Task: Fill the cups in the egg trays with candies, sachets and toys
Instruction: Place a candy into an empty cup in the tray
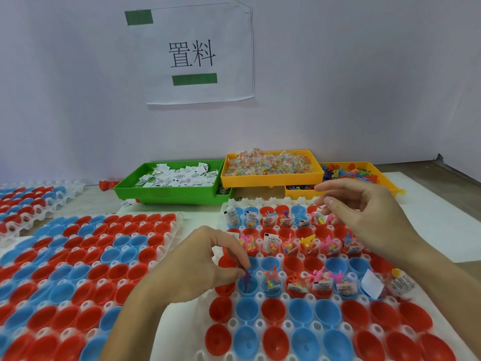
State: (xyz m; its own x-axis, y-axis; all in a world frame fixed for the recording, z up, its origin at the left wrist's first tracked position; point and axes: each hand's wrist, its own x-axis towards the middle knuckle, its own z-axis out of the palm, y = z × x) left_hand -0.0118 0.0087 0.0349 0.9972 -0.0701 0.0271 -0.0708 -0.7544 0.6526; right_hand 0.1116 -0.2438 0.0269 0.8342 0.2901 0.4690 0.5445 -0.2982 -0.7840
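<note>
One purple toy (246, 278) pinched in left hand (205, 267) grip, over blue cup (247, 287); right hand (364, 209) relaxed

Glossy red and blue plastic cups (299, 317) are shining in a translucent white plastic egg tray (260, 323) at lower right. The green bin (166, 195) and yellow bin (270, 177) at centre are looking like smooth, hard plastic. Candy packets (265, 161) are glinting in clear film; the sachets (179, 175) are appearing papery and matt. A matt paper sign (197, 54) is hanging at the top of the frame.
</note>
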